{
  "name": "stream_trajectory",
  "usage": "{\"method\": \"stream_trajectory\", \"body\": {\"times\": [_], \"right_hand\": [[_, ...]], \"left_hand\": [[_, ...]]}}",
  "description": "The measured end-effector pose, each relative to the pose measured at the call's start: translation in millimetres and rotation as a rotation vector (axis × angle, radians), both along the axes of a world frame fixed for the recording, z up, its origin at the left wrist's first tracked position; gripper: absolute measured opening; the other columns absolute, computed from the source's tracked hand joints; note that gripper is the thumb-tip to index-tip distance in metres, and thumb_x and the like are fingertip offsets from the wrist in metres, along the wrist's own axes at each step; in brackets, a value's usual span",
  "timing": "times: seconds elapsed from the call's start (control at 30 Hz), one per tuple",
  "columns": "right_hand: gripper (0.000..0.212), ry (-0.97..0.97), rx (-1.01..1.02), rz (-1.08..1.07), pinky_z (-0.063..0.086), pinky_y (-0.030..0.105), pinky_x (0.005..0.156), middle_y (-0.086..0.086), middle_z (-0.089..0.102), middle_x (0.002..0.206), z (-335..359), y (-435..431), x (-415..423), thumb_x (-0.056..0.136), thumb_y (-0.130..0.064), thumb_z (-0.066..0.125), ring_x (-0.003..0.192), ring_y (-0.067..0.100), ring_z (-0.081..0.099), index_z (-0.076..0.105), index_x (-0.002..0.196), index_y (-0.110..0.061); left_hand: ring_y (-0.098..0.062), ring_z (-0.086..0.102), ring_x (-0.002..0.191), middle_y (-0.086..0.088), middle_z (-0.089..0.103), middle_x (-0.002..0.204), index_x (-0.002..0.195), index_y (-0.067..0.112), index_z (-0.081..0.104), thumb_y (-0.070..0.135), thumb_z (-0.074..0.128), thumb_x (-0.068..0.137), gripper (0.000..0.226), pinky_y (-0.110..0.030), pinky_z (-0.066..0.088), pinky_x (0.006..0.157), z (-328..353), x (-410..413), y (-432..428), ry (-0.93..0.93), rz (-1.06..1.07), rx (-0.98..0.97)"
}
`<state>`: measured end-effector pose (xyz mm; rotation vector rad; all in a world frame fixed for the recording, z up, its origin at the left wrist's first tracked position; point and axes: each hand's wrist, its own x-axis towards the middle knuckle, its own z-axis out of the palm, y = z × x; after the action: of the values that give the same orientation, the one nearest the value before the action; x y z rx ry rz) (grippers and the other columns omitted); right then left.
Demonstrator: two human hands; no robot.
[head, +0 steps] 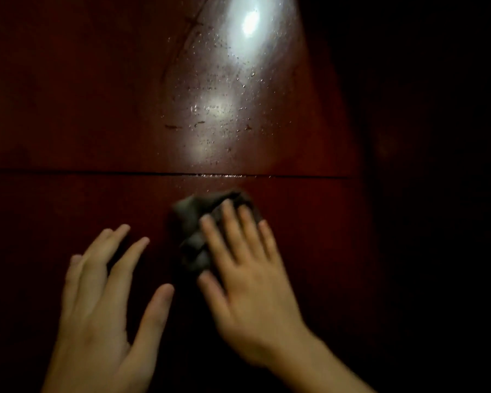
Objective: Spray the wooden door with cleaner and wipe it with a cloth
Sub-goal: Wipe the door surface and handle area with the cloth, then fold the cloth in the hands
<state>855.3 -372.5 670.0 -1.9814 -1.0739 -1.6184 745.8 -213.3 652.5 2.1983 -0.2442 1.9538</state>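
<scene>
**Cloth pressed flat to the wet door**

Nearest us, our left hand (pixel 105 293) lies open against the dark red wooden door (pixel 68 109), fingers straight and spread, holding nothing. Just beside it, our right hand (pixel 250 279) presses a crumpled grey cloth (pixel 193 222) to the wood with straight fingers, slightly blurred. Beyond the cloth runs a horizontal groove (pixel 97 173). Above it, spray droplets (pixel 210 109) speckle the panel under a bright light reflection (pixel 250 22).

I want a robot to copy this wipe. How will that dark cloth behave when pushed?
Probably floppy: the cloth lies crumpled under the right hand, whose fingers are straight. It may bunch up more. It likely glides easily where droplets wet the glossy door.
</scene>
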Motion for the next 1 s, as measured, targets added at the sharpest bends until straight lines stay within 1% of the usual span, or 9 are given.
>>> {"method": "stream_trajectory", "body": {"times": [0.13, 0.23, 0.37, 0.47, 0.53, 0.67, 0.77, 0.9, 1.0], "right_hand": [[0.077, 0.197, -0.098, 0.406, -0.008, 0.034, 0.125, -0.011, -0.011, 0.17, -53, 5, -29, 0.094, -0.036, 0.028, 0.157, 0.011, -0.015, -0.009, 0.16, -0.029], [0.078, 0.378, -0.075, 0.605, -0.01, 0.029, 0.125, -0.011, -0.01, 0.17, -69, 10, -44, 0.09, -0.032, 0.024, 0.156, 0.008, -0.014, -0.013, 0.158, -0.027], [0.073, 0.553, -0.069, 0.868, 0.0, 0.032, 0.127, -0.012, 0.0, 0.171, -99, 13, -63, 0.099, -0.029, 0.03, 0.156, 0.003, -0.002, -0.013, 0.157, -0.039], [0.071, 0.802, 0.044, 1.024, 0.02, 0.003, 0.112, -0.026, 0.014, 0.167, -125, 5, -84, 0.104, -0.017, 0.034, 0.148, -0.016, 0.013, -0.003, 0.155, -0.049], [0.074, 0.932, 0.129, 1.083, 0.029, 0.0, 0.105, -0.029, 0.024, 0.163, -146, 3, -103, 0.096, -0.013, 0.029, 0.142, -0.021, 0.022, 0.005, 0.153, -0.054], [0.059, 1.063, 0.384, 1.099, 0.042, 0.018, 0.111, -0.02, 0.053, 0.149, -196, 7, -147, 0.104, -0.006, 0.041, 0.136, -0.006, 0.047, 0.039, 0.146, -0.047], [0.036, 1.145, 0.69, 0.881, 0.053, 0.036, 0.103, -0.016, 0.073, 0.121, -248, 22, -187, 0.1, -0.012, 0.057, 0.114, 0.002, 0.068, 0.065, 0.124, -0.038], [0.033, 1.754, 0.532, 0.884, 0.06, 0.031, 0.086, -0.009, 0.079, 0.105, -317, 56, -246, 0.078, -0.039, 0.072, 0.096, 0.005, 0.075, 0.077, 0.109, -0.028], [0.028, 2.064, 0.428, 0.984, 0.059, 0.033, 0.077, 0.003, 0.08, 0.096, -359, 75, -277, 0.078, -0.038, 0.069, 0.089, 0.015, 0.077, 0.083, 0.093, -0.02]], "left_hand": [[-0.009, 0.055, 0.108, 0.028, 0.054, 0.128, 0.135, 0.029, 0.063, 0.066, 0.051, 0.088, 0.061, -0.029, 0.053, 0.087, -55, -27, -26, 0.048, -0.059, -0.274], [0.005, 0.063, 0.094, 0.034, 0.053, 0.123, 0.146, 0.044, 0.045, 0.066, 0.073, 0.074, 0.08, -0.02, 0.054, 0.062, -75, -38, -41, 0.186, -0.209, -0.654], [0.004, 0.068, 0.081, 0.021, 0.066, 0.107, 0.14, 0.04, 0.045, 0.04, 0.084, 0.079, 0.073, -0.022, 0.056, 0.075, -76, -40, -44, 0.167, -0.188, -0.736], [-0.006, 0.073, 0.081, 0.01, 0.075, 0.084, 0.113, 0.032, 0.066, 0.029, 0.079, 0.089, 0.028, -0.042, 0.064, 0.078, -91, -48, -38, 0.217, -0.326, -0.81], [-0.013, 0.077, 0.082, 0.004, 0.079, 0.086, 0.095, 0.024, 0.075, 0.022, 0.073, 0.095, 0.003, -0.043, 0.065, 0.077, -113, -67, -36, 0.348, -0.537, -0.924], [-0.013, 0.076, 0.083, -0.002, 0.079, 0.091, 0.095, 0.013, 0.071, 0.02, 0.065, 0.097, 0.009, -0.025, 0.06, 0.067, -161, -112, -12, 0.532, -0.821, -1.205], [-0.018, 0.076, 0.089, -0.009, 0.078, 0.1, 0.105, 0.009, 0.071, 0.016, 0.064, 0.094, 0.015, -0.028, 0.06, 0.071, -201, -149, 20, 0.549, -0.878, -1.394], [-0.02, 0.078, 0.087, -0.011, 0.078, 0.1, 0.108, 0.011, 0.073, 0.016, 0.066, 0.082, 0.027, -0.03, 0.065, 0.07, -268, -212, 53, 0.598, -0.865, -1.54], [-0.021, 0.077, 0.092, -0.011, 0.078, 0.104, 0.109, 0.012, 0.072, 0.015, 0.067, 0.082, 0.028, -0.031, 0.065, 0.076, -313, -255, 66, 0.579, -0.726, -1.617]]}}
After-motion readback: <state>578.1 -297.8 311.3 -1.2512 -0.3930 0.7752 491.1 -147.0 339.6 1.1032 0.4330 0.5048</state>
